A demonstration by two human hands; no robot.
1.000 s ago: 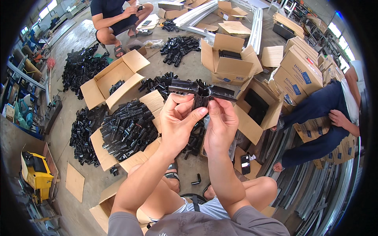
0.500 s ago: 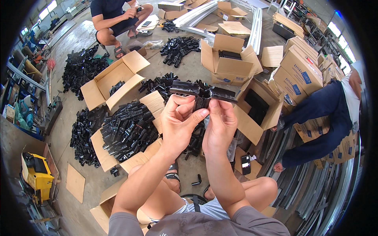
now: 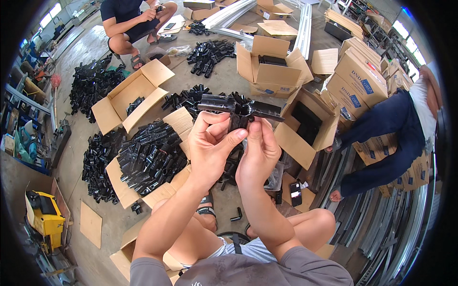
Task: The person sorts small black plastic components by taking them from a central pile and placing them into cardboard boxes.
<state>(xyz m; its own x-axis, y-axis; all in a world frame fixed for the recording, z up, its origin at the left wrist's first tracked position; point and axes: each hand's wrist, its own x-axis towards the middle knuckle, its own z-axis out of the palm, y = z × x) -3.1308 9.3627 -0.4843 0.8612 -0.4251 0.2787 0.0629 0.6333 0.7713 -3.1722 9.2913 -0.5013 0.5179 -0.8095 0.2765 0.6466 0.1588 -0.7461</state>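
Note:
Both my hands hold a black T-shaped connector piece (image 3: 241, 110) up in front of me, its two arms stretching left and right. My left hand (image 3: 212, 143) is closed around its left and lower part, thumb pressed near the middle stem. With the fingertips of my right hand (image 3: 260, 148) I pinch the lower right side of the centre. Beyond the piece lies a heap of similar black parts (image 3: 188, 101). Left of my left hand, a cardboard box (image 3: 125, 183) is piled high with black parts. To the right of my right hand stands an open box (image 3: 296, 145) with black pieces inside.
A person (image 3: 131, 28) squats at the far left; another person's legs (image 3: 381, 138) are at the right. Stacked cartons (image 3: 358, 86) and long metal strips (image 3: 377, 229) lie on the right. A yellow machine (image 3: 45, 214) stands at left. A phone (image 3: 296, 194) and a small elbow piece (image 3: 237, 214) lie near my feet.
My view has shifted slightly, so the surroundings sit a little to the left. The connector has tilted, its right arm dipping toward me; both hands keep hold of it.

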